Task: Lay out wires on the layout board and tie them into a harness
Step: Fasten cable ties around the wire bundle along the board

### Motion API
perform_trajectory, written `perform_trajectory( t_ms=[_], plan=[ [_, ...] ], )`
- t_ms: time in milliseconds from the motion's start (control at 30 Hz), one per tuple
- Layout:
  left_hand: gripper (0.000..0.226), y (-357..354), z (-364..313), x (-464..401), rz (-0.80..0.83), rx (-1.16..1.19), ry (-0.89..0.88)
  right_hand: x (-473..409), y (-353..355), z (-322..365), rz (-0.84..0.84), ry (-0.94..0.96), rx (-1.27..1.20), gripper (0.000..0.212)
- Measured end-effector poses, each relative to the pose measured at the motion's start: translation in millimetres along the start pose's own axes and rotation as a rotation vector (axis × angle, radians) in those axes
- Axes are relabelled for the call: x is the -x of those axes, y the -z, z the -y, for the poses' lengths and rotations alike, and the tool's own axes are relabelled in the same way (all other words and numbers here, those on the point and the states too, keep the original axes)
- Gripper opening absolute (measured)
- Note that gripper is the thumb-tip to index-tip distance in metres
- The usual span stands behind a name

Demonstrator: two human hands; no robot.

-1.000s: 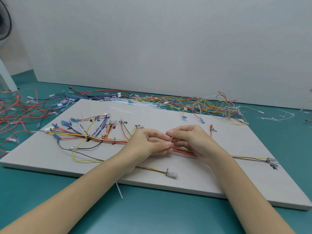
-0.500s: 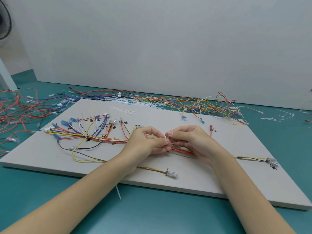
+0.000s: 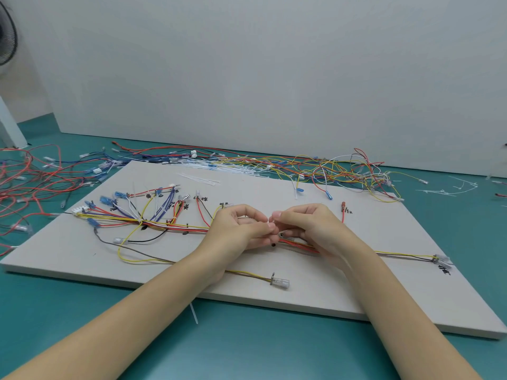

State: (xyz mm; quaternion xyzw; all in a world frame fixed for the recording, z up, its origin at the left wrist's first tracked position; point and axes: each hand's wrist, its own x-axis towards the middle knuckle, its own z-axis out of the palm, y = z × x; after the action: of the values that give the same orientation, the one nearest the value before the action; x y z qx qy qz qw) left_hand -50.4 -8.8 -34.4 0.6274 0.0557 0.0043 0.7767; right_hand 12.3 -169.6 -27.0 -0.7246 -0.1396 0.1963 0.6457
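Observation:
A grey layout board (image 3: 301, 286) lies on the teal table. Along its middle runs a wire bundle (image 3: 175, 226) of red, yellow, white and blue wires, with branches ending in blue and clear connectors at the left. My left hand (image 3: 238, 229) and my right hand (image 3: 307, 226) meet fingertip to fingertip over the bundle at the board's centre. Both pinch a small white cable tie (image 3: 270, 224) around the red and orange wires there. A yellow-brown wire with a clear connector (image 3: 279, 283) lies near the front edge.
Loose red, blue and yellow wires (image 3: 337, 171) pile up behind the board, and more red ones (image 3: 30, 182) spread at the left. Spare white cable ties (image 3: 200, 179) lie on the board's far side, cut tie ends (image 3: 450, 189) at the right. A fan (image 3: 6, 37) stands far left.
My fingertips have shifted slightly on the tie, and the left hand's fingers have lifted and curled more. The arms and the wires stay where they were.

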Motion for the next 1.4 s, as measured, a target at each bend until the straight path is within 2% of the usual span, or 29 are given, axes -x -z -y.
perform_trajectory(
  t_ms=[200,400,700,767,833,900,967,1200,1300,1400],
  plan=[
    [0.014,-0.9,0.4,1.8,0.004,-0.013,-0.003,0.8,3.0,3.8,0.065,-0.031,0.036,0.011],
    [0.01,-0.5,-3.3,4.2,0.026,-0.064,0.021,4.5,-2.0,3.0,-0.029,0.208,0.294,0.013],
    [0.004,0.0,1.3,2.2,0.001,-0.133,-0.02,3.8,-8.1,2.5,-0.097,0.312,0.325,0.015],
    [0.003,-0.3,3.6,1.7,-0.031,-0.285,-0.128,5.1,-10.0,3.9,-0.098,0.311,0.342,0.017],
    [0.012,0.3,7.4,-0.8,-0.097,-0.673,-0.325,6.8,-11.8,7.3,-0.113,0.332,0.31,0.018],
    [0.01,-1.5,10.0,-0.3,-0.106,-0.986,-0.451,9.1,-11.6,12.4,-0.13,0.371,0.19,0.017],
    [0.006,-3.5,10.1,-1.6,-0.089,-1.084,-0.468,12.2,-10.5,16.0,-0.115,0.382,0.082,0.017],
    [0.01,-2.4,3.6,-10.1,-0.055,-1.2,-0.416,10.7,-10.1,11.6,-0.062,0.251,-0.028,0.017],
    [0.014,-1.0,-7.2,-6.7,0.058,-1.22,-0.368,7.8,-6.7,13.3,-0.083,0.205,-0.098,0.018],
    [0.017,4.6,-34.2,-14.4,0.113,-0.908,-0.286,4.7,-1.8,14.7,-0.234,0.185,-0.072,0.028]
  ],
)
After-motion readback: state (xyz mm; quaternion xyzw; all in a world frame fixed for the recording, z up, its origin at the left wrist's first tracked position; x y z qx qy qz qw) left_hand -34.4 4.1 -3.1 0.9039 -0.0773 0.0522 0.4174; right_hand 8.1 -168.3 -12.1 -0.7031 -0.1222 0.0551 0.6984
